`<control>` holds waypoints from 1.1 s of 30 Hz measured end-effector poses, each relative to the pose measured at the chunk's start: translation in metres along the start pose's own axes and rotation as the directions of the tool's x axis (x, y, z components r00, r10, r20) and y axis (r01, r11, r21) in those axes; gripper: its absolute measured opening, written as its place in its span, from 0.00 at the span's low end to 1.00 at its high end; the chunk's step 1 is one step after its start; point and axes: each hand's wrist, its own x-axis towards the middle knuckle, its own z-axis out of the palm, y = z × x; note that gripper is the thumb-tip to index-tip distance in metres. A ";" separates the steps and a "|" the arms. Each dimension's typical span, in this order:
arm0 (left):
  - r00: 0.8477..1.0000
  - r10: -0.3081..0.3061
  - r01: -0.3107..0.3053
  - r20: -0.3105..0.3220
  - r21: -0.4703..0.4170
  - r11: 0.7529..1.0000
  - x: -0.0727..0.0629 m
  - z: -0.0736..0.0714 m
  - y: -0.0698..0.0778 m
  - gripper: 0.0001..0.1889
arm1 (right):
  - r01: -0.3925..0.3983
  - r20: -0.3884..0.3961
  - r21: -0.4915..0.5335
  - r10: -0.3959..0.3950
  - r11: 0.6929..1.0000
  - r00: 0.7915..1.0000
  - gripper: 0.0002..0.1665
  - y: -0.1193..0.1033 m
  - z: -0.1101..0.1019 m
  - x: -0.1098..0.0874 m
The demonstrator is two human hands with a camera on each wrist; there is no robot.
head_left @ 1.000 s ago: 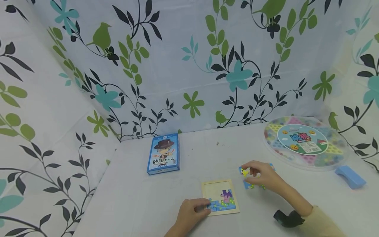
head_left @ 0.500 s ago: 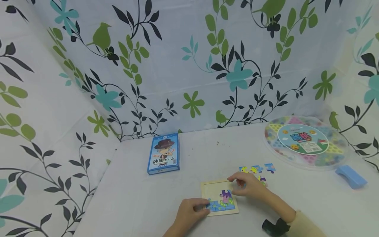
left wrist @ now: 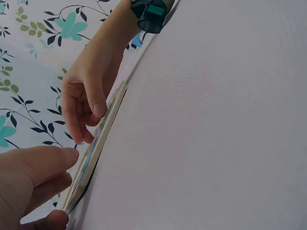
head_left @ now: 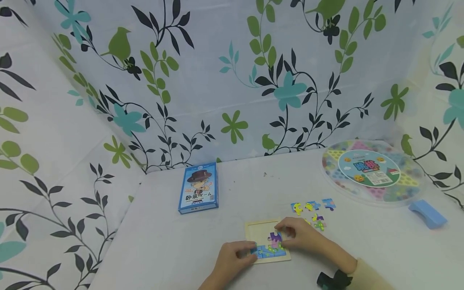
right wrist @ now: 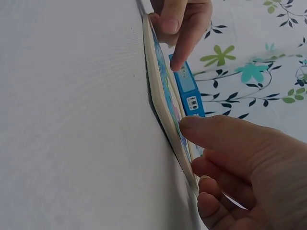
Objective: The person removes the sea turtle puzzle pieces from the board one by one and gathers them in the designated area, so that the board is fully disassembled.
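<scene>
A wooden puzzle tray (head_left: pixel 264 222) lies on the table, its lower part filled with blue, pink and purple jigsaw pieces (head_left: pixel 268 251). My left hand (head_left: pixel 233 259) grips the lower left corner of this tray, thumb and fingers around it; the left wrist view has the tray edge-on beside the left fingertips (left wrist: pixel 71 154). My right hand (head_left: pixel 302 235) is at the tray's right edge, thumb and forefinger apart near the purple piece (head_left: pixel 274 237). In the right wrist view the right thumb (right wrist: pixel 211 128) touches the tray's top side. No piece shows between the right fingers.
Several loose jigsaw pieces (head_left: pixel 313 206) lie beyond the right hand. A blue game box (head_left: pixel 198 188) stands at the back left. A round, clear-lidded game set (head_left: pixel 409 189) and a light blue curved block (head_left: pixel 427 214) are at the right. Patterned cloth (head_left: pixel 203 80) hangs behind.
My right hand has moved left from the loose pieces to the tray's right edge, uncovering those pieces. The left hand stays at the tray's corner. The head view has shifted slightly.
</scene>
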 end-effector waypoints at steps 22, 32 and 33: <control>0.997 0.082 -0.080 -0.014 0.128 0.989 0.013 0.017 0.005 0.10 | -0.077 0.031 0.047 0.075 0.996 0.997 0.20 0.000 0.002 0.000; 0.980 0.193 -0.180 -0.047 0.211 0.961 0.018 0.023 0.005 0.08 | -0.027 -0.033 0.038 0.028 0.999 0.999 0.15 0.003 0.007 0.001; 0.978 0.206 -0.195 -0.038 0.195 0.961 0.018 0.024 0.005 0.08 | -0.027 -0.036 0.037 0.028 0.999 0.999 0.15 0.004 0.007 0.001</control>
